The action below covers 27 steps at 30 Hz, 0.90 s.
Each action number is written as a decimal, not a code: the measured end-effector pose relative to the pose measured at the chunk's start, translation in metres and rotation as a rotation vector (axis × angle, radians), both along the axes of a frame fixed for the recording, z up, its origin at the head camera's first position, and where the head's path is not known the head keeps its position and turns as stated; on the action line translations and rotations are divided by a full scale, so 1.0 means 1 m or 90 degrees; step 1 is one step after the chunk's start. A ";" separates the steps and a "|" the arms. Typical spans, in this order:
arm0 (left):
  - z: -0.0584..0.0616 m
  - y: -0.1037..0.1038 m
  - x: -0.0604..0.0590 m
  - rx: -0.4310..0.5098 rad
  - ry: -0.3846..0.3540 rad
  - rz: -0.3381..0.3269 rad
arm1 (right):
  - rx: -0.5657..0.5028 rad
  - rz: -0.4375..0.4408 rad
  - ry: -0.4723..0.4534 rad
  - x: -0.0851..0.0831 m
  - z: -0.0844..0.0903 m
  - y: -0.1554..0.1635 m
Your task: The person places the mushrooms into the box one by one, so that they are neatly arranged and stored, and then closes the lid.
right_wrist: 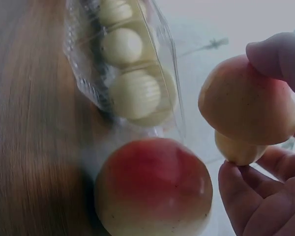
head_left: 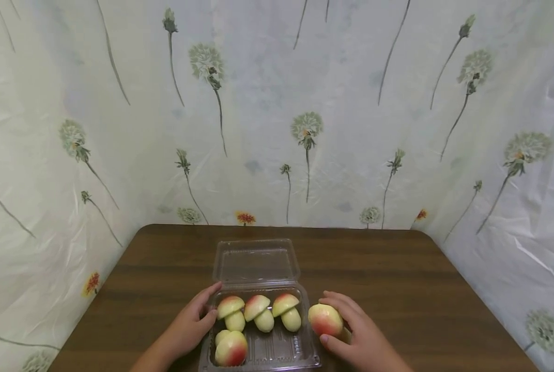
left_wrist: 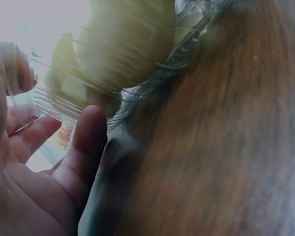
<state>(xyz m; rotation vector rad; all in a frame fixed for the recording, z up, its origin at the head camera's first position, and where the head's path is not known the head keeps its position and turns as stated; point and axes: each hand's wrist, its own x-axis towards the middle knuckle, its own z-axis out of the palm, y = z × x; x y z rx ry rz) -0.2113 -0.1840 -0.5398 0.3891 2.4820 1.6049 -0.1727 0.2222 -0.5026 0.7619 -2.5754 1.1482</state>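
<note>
An artificial mushroom (head_left: pixel 325 319) with a yellow cap blushed red is in my right hand (head_left: pixel 356 330), just right of the box. Thumb on the cap and fingers round its far side and stem, this hand grips it in the right wrist view. A second red-and-yellow mushroom (right_wrist: pixel 152 189) shows below it there, its stem hidden. My left hand (head_left: pixel 190 323) holds the left side of a clear plastic box (head_left: pixel 272 351), its thumb (left_wrist: pixel 91 132) against the ribbed wall. Inside, three mushrooms (head_left: pixel 257 312) line the far row and another (head_left: pixel 231 349) lies at the near left.
The box's hinged lid (head_left: pixel 257 261) lies folded back behind it. All this rests on a dark brown wooden table (head_left: pixel 374 263). A pale sheet (head_left: pixel 258 103) printed with dandelions hangs behind the table and along both sides.
</note>
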 end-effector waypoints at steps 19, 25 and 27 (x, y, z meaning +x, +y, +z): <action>0.001 0.000 0.001 -0.002 0.000 -0.006 | 0.042 0.061 0.040 0.001 -0.001 -0.026; -0.001 -0.001 0.000 -0.002 0.001 -0.006 | 0.039 0.088 0.048 0.001 0.000 -0.033; -0.001 -0.001 0.000 0.000 0.004 -0.009 | 0.029 0.101 0.040 0.001 0.000 -0.034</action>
